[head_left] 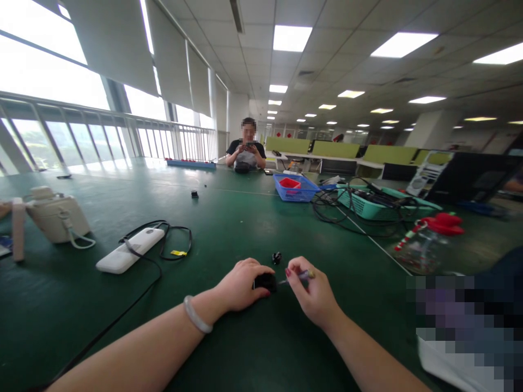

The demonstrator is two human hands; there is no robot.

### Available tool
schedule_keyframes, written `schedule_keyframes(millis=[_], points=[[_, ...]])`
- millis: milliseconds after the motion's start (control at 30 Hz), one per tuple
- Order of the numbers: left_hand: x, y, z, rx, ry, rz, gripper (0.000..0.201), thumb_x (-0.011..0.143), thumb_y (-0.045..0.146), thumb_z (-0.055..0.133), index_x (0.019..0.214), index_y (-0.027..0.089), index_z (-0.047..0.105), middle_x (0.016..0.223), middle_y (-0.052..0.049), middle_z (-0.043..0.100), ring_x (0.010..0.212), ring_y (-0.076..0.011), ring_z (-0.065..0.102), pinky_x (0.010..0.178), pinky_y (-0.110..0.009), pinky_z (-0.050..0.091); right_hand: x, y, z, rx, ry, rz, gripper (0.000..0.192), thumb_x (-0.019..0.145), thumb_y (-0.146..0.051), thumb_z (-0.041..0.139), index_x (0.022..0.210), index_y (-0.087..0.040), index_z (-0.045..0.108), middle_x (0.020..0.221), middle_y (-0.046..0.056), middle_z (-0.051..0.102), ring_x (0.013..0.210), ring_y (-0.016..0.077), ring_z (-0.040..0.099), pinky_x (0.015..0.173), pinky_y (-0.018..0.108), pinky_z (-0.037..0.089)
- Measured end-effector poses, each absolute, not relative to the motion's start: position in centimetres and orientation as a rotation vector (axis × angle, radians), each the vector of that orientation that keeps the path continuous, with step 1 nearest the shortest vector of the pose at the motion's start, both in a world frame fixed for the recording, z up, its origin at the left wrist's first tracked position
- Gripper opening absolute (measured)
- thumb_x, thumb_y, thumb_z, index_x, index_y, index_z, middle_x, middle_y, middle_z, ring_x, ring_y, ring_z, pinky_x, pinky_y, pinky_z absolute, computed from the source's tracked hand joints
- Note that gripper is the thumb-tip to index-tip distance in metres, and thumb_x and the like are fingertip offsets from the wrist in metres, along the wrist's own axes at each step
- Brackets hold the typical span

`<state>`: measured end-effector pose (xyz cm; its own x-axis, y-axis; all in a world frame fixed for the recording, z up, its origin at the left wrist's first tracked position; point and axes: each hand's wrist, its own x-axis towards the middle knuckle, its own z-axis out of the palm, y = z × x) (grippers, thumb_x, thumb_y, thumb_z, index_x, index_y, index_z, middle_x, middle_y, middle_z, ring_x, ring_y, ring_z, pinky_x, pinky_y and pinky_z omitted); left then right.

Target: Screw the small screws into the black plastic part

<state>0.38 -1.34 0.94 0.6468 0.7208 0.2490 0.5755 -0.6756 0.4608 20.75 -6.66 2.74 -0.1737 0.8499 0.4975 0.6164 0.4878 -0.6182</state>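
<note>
My left hand (241, 286) is down on the green table (229, 218), fingers curled over a small black part (265, 281) and pinning it in place. My right hand (312, 294) is right beside it, thumb and forefinger pinched on a thin screwdriver (296, 277), its tip pointing at the black part; whether tip and part touch, I cannot tell. Just beyond my fingers sits another little black piece (277, 257), loose on the table. Off to my left lies a white power bank (129, 250) with a black cable (171, 239) looped around it. To my right stands a clear jar with a red lid (429, 242). Further back there's a blue basket (296, 188) and a teal basket (368, 206) full of cables, and a person (246, 149) sits at the far end of the table.
</note>
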Motion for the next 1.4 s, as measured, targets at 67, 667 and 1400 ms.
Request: schedule_keyframes(millis=[67, 667, 1400], points=[[0.4, -1.4, 1.0, 2.54, 1.026, 0.601, 0.046, 0.075, 0.034, 0.074, 0.12, 0.028, 0.063, 0.112, -0.005, 0.069, 0.109, -0.026, 0.057, 0.098, -0.041, 0.043, 20.5, -6.9, 3.0, -1.235, -1.984, 0.244, 0.017, 0.093, -0.031, 0.047, 0.081, -0.022, 0.055, 0.071, 0.001, 0.057, 0.068, 0.0168, 0.053, 0.06, 0.028, 0.04], [0.5, -1.4, 0.9, 2.53, 1.019, 0.6, 0.041, 0.081, 0.036, 0.068, 0.12, 0.028, 0.063, 0.113, -0.004, 0.07, 0.106, -0.0249, 0.06, 0.095, -0.038, 0.046, 20.0, -7.6, 3.3, -1.102, -2.168, 0.113, 0.019, 0.092, -0.024, 0.047, 0.073, -0.021, 0.05, 0.071, 0.002, 0.057, 0.07, 0.0173, 0.05, 0.064, 0.03, 0.04], [0.7, -1.5, 1.1, 2.528, 1.015, 0.635, 0.046, 0.08, 0.029, 0.068, 0.125, 0.027, 0.059, 0.112, -0.005, 0.068, 0.105, -0.0242, 0.059, 0.095, -0.037, 0.046, 19.8, -6.5, 2.6, -1.258, -1.951, 0.394, 0.028, 0.096, -0.04, 0.046, 0.078, -0.021, 0.055, 0.07, -0.001, 0.058, 0.069, 0.0165, 0.054, 0.062, 0.026, 0.039]])
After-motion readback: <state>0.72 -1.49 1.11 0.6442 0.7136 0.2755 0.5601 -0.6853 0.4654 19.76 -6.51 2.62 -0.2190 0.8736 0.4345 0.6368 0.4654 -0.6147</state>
